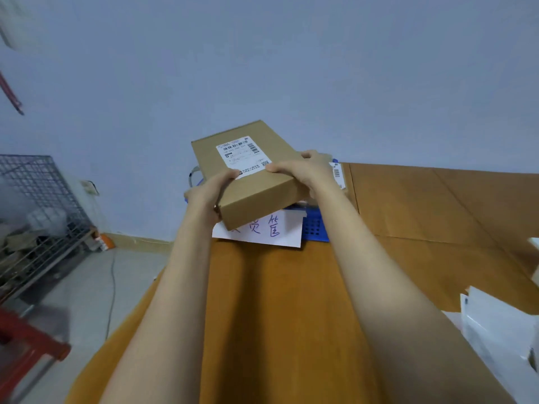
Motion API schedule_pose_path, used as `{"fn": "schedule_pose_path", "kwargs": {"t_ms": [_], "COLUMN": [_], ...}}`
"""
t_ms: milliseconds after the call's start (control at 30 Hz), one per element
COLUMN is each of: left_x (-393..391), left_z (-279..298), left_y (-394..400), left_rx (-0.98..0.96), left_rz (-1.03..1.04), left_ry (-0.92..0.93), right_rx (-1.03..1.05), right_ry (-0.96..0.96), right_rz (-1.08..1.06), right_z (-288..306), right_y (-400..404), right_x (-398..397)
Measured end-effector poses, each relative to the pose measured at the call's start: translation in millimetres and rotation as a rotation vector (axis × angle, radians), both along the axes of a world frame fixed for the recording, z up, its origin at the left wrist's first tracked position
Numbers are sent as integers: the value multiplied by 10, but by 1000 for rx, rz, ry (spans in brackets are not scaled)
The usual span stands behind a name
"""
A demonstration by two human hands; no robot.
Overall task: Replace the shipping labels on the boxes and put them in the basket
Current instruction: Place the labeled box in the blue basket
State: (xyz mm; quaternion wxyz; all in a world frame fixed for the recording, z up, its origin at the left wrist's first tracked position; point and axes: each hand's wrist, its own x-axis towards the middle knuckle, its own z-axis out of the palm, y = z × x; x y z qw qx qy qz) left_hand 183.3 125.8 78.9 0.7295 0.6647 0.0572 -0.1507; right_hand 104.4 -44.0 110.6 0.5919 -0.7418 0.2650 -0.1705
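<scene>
Both bare forearms reach forward from the bottom of the view over a table [277, 301] covered in brown cardboard sheeting. Each hand clamps one side of a flat cardboard box [253, 182]: the left hand [208, 193] grips its left near corner with the thumb on top, and the right hand [303, 170] wraps its right edge, fingers curled over the far side. A white shipping label [243, 156] with barcodes sits on the box's top face. The box is held in the air, tilted, above a blue basket [313, 225] standing at the table's far edge, with a white paper sign [262, 231] bearing handwritten characters on the basket's front. White papers [495, 325] lie at the table's right edge. A wire mesh rack [35, 205] stands on the floor to the left.
</scene>
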Motion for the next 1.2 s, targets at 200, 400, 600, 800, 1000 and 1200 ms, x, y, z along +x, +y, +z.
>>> {"fn": "schedule_pose_path", "kwargs": {"t_ms": [200, 400, 600, 800, 1000, 1200], "left_x": [533, 504, 783, 954, 1143, 1105], "left_z": [-19, 45, -49, -141, -262, -428], "left_y": [-212, -349, -103, -141, -154, -213], "left_rx": [-93, -301, -282, -171, 95, 455], "left_rz": [54, 160, 215, 198, 257, 280], "left_ry": [44, 70, -42, -64, -138, -207], "right_rx": [291, 669, 498, 358, 256, 10], "right_ry": [-159, -209, -127, -104, -103, 17], "right_rz": [-214, -98, -78, -68, -63, -105], "right_z": [-235, -219, -294, -260, -247, -414], "right_y": [36, 48, -275, -369, -438, -468], "right_x": [324, 574, 746, 996, 1096, 1176]}}
